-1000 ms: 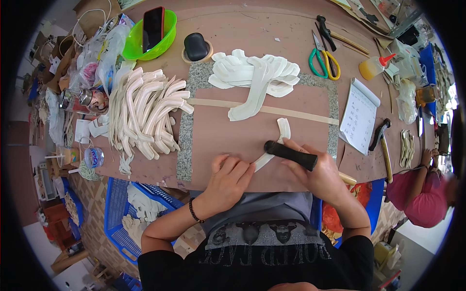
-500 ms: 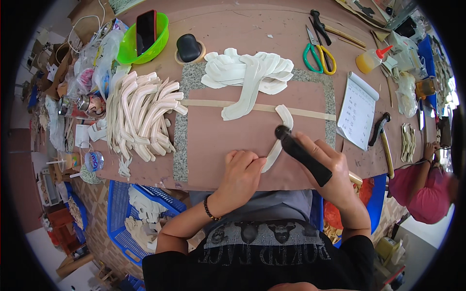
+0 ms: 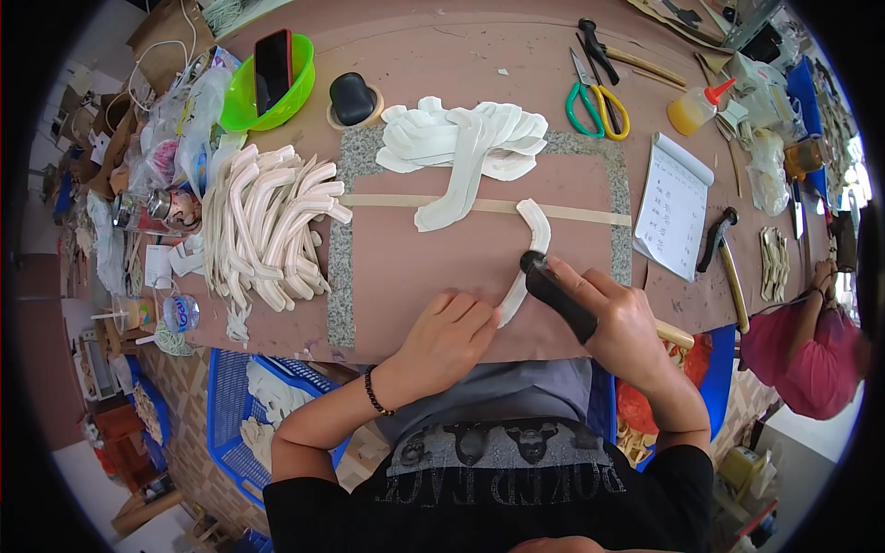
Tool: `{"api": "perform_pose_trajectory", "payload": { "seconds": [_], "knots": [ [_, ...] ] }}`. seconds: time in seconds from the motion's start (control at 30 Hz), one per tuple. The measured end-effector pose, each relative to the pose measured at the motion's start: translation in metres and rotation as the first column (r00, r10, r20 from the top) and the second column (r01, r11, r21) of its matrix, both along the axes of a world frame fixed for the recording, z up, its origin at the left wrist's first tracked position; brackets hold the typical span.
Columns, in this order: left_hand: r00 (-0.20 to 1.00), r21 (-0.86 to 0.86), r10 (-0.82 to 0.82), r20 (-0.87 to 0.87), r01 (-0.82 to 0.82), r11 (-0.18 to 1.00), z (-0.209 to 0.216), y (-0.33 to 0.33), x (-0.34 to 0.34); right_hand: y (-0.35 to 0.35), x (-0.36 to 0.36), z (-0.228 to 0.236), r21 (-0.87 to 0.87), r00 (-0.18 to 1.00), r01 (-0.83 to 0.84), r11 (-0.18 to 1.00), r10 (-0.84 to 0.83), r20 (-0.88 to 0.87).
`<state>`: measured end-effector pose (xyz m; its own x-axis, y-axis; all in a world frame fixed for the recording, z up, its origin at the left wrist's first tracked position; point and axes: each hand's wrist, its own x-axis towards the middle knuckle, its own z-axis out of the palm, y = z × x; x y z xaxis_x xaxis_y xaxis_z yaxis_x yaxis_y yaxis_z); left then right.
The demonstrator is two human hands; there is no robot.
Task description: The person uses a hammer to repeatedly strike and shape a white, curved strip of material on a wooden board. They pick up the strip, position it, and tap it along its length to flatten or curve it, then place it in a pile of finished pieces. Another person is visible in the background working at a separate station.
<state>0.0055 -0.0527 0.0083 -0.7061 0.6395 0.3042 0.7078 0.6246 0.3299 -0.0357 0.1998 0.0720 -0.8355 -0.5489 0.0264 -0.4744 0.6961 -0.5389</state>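
Note:
A narrow, curved white strip (image 3: 531, 224), leather-like, lies on the brown work surface in front of me. My left hand (image 3: 449, 334) is closed at its near end, fingertips pressing it down. My right hand (image 3: 619, 318) grips a hammer (image 3: 564, 300) with a black head and a pale wooden handle that sticks out to the right below the hand. The hammer's rounded face rests on or just over the strip's middle, hiding part of it. Beyond the strip is a stack of flat white pieces (image 3: 461, 138). A heap of folded cream strips (image 3: 267, 226) lies to the left.
A green bowl (image 3: 302, 97) with a phone (image 3: 272, 74) stands far left, near a black knob-shaped object (image 3: 352, 99). Scissors (image 3: 599, 106), a glue bottle (image 3: 693, 109), a notepad (image 3: 676, 207) and another hammer (image 3: 730, 267) lie right. Blue baskets (image 3: 221, 415) stand below the edge. Another person (image 3: 802, 355) sits right.
The hammer head has come down and nearer along the strip, with my right hand moving slightly left. My left hand stays at the strip's near end. The whole view has shifted slightly.

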Motion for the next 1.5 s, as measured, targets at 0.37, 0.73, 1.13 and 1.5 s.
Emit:
{"api": "perform_pose_trajectory", "payload": {
  "seconds": [0.37,0.73,1.13,1.5],
  "knots": [
    [0.984,-0.103,-0.177,0.027,0.179,0.979,0.007,-0.023,-0.013,-0.005,0.007,0.007,0.026,0.998,-0.07,0.997,0.07,-0.001],
    [0.973,-0.104,-0.226,0.04,0.229,0.968,0.004,-0.037,-0.018,-0.011,0.007,-0.008,-0.073,0.983,-0.177,0.982,0.181,0.045],
    [0.989,0.005,-0.147,-0.034,0.148,0.989,-0.005,-0.043,-0.013,-0.018,0.0,0.005,-0.007,0.986,-0.163,0.987,0.164,0.036],
    [0.997,0.074,0.046,-0.063,-0.042,0.996,-0.013,-0.038,0.009,-0.033,-0.005,0.003,-0.003,0.973,-0.216,0.976,0.215,0.08]
  ]
}}
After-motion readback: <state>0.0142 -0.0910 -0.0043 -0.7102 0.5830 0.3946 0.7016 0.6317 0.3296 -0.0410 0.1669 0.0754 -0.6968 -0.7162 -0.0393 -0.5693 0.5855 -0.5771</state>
